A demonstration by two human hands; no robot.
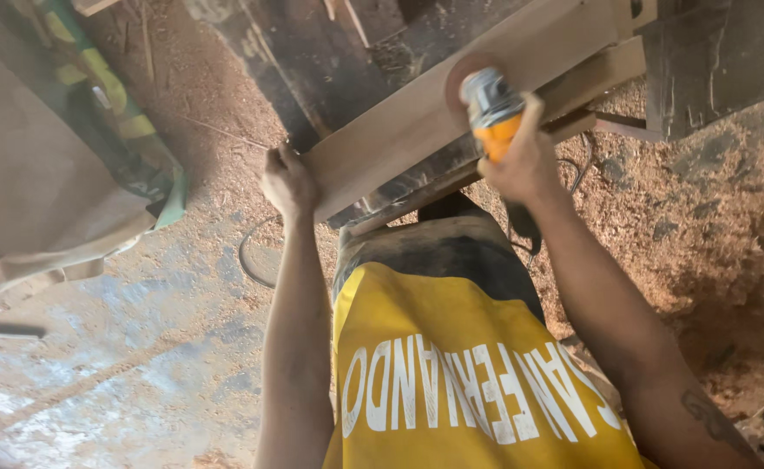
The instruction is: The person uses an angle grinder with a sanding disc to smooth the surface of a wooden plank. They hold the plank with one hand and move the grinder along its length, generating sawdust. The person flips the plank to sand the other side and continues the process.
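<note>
Orange grinder [493,117] gripped in right hand [525,161], left hand [286,182] clamped on pale wooden board [399,130] end.

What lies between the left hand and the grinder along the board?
Only bare board between the left hand and the grinder, per the head view.

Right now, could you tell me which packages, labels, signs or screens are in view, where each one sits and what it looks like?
Sack or bag: upper left, slumped on the dusty floor; dull beige cloth with a green, yellow and white printed band along its edge.
Lettering on the yellow shirt: bottom centre, between the person's arms; large white block letters on yellow.
No signs or screens show.
</note>
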